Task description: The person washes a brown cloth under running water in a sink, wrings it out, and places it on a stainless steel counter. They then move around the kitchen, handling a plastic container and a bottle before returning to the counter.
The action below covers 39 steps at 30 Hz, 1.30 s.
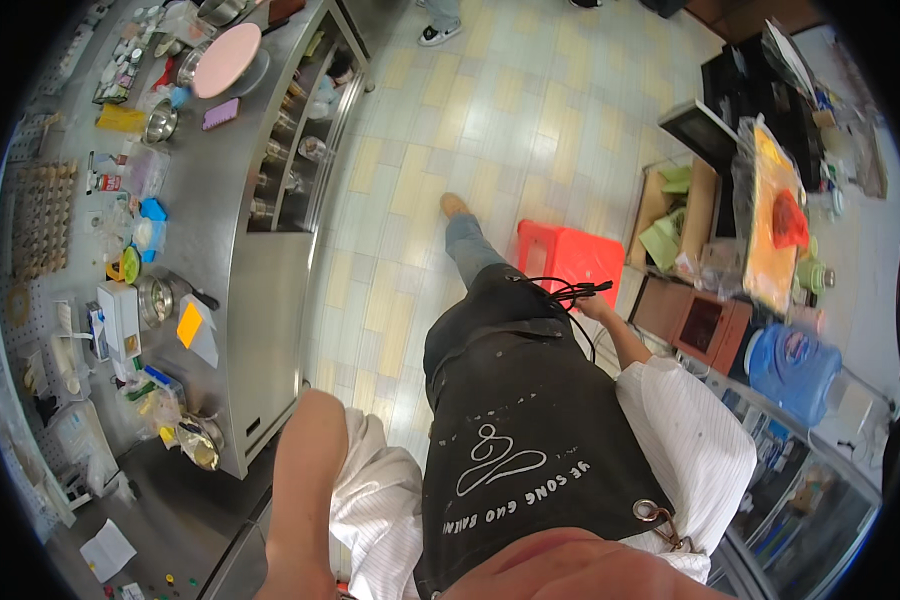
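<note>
My right hand point(592, 306) is low at my side, closed around a coiled black cable point(581, 291), above a red plastic stool point(570, 259). My left forearm point(307, 480) is bent at the lower left, and the hand itself is out of view. I wear a black apron point(525, 420) with a printed line drawing and writing, over a striped white shirt. One of my legs, in jeans with a tan shoe point(454, 204), is stretched forward on the tiled floor.
A steel counter point(217, 202) on the left holds a pink cake turntable point(227, 60), steel bowls point(160, 121) and a scraper. At right are a blue water bottle point(793, 371), a wooden box point(675, 214) and a glass display case. Another person's shoe point(439, 33) shows at the top.
</note>
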Each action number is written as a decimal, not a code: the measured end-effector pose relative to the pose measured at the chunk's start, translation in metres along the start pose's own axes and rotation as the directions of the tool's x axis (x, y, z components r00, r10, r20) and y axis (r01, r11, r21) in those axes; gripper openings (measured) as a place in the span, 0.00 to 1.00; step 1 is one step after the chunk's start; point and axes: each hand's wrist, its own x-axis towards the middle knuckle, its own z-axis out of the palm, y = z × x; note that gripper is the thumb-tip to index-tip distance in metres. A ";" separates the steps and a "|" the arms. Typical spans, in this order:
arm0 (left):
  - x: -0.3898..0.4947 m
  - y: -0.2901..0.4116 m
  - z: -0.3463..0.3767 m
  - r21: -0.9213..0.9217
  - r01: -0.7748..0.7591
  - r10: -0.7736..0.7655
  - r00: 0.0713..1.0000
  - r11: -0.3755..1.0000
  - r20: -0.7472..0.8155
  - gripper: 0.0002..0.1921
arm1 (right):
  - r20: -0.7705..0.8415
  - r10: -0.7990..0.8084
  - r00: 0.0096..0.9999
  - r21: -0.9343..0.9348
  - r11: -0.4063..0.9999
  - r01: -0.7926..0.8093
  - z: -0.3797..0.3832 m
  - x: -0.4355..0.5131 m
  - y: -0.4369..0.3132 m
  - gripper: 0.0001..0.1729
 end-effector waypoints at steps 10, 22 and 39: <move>0.035 -0.188 -0.118 0.406 -0.162 0.114 0.984 0.900 0.141 0.25 | -0.168 -0.149 0.974 0.139 0.975 0.173 -0.160 0.221 -0.188 0.21; 0.052 -0.285 -0.242 0.470 -0.206 0.099 0.965 0.858 0.244 0.26 | -0.065 -0.272 0.960 -0.227 0.941 0.252 -0.250 0.333 -0.435 0.22; 0.111 -0.321 -0.518 0.731 -0.407 0.407 0.893 0.548 0.192 0.22 | -0.057 -0.093 0.994 -0.067 0.994 0.089 -0.224 0.418 -0.556 0.19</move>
